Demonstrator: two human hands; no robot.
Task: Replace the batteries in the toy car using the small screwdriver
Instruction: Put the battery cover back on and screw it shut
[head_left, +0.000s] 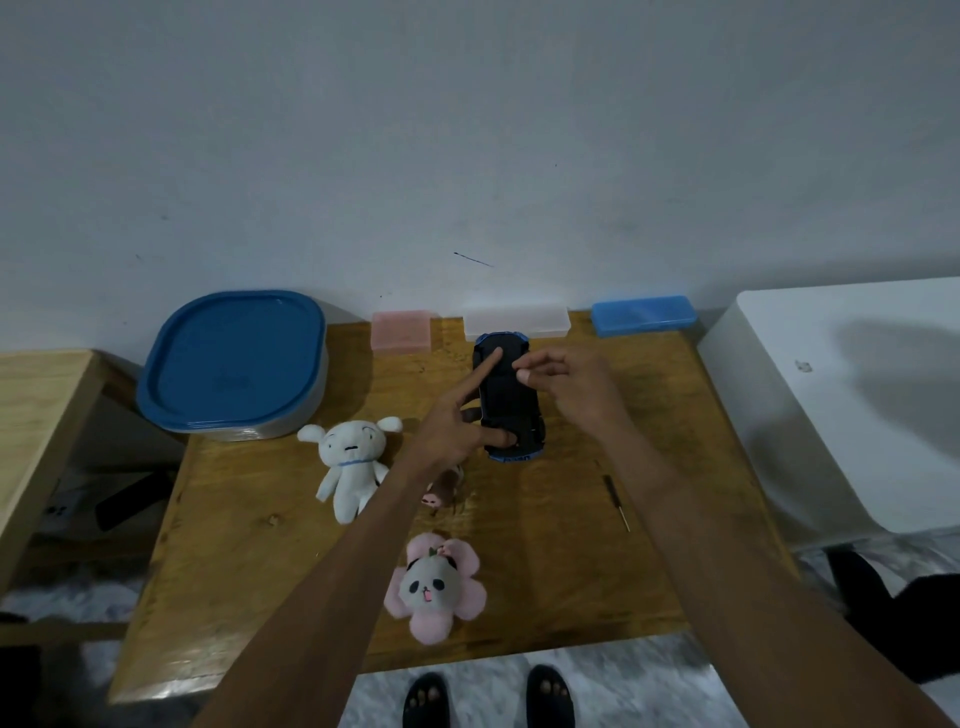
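Bare forearms (332, 587); black, seemingly open-toed sandals (427, 699).

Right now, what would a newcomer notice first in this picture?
Both hands meet over the upside-down toy car at mid-table: the left hand holds it, the right hand hovers pinched above. The small screwdriver lies unused to the right, and a big blue-lidded container sits back left.
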